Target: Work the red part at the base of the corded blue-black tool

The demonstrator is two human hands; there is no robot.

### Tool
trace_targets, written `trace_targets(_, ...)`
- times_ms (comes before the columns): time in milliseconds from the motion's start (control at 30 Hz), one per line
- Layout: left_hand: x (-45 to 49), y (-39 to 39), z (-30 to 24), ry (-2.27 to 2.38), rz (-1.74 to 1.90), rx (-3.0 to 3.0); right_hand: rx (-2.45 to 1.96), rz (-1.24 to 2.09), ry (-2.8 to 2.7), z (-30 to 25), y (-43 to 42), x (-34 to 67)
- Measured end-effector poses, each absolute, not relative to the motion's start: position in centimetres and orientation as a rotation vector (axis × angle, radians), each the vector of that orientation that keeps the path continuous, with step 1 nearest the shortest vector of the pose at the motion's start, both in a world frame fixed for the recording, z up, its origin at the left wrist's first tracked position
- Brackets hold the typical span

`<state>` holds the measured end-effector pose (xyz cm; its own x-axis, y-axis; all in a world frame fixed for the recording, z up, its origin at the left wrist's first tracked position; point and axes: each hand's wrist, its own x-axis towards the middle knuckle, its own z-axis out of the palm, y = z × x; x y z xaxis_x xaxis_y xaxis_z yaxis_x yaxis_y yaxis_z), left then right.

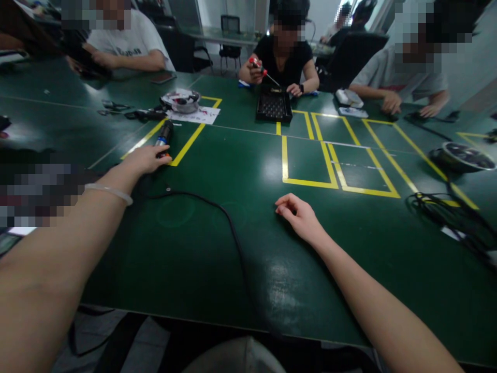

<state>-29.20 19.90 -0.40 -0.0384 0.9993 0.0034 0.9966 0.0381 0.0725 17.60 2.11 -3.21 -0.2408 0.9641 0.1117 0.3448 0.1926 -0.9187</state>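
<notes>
My left hand (pixel 145 159) reaches to the far left side of the green table (pixel 217 248). Its thumb and fingers close around the orange near end of a black electric screwdriver (pixel 164 133) with a blue ring, which lies inside a yellow tape outline. Part of the tool is hidden by the fingers. My right hand (pixel 298 215) rests above the table's middle, loosely curled with nothing visible in it. Between both hands a black cable (pixel 229 217) runs toward the near table edge.
Behind the screwdriver a metal bowl (pixel 182 103) of small parts stands by a paper sheet (pixel 200 115) and pliers (pixel 116 106). Across the table a person works a red screwdriver (pixel 259 66) over a black tray (pixel 274 106). Coiled cables (pixel 446 207) and another bowl (pixel 464 157) lie right.
</notes>
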Motion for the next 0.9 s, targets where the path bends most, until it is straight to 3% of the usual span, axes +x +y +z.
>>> trace_targets(200, -28.2, 19.6, -0.4, 2.33, -0.148, 2.014, -1.275, 1.038, -1.76, -2.9, 2.1, 17.6)
trace_targets(900, -22.9, 14.2, -0.3, 2.377, -0.142, 2.126, -1.284, 0.976, -1.832, -3.1, 2.2, 17.5)
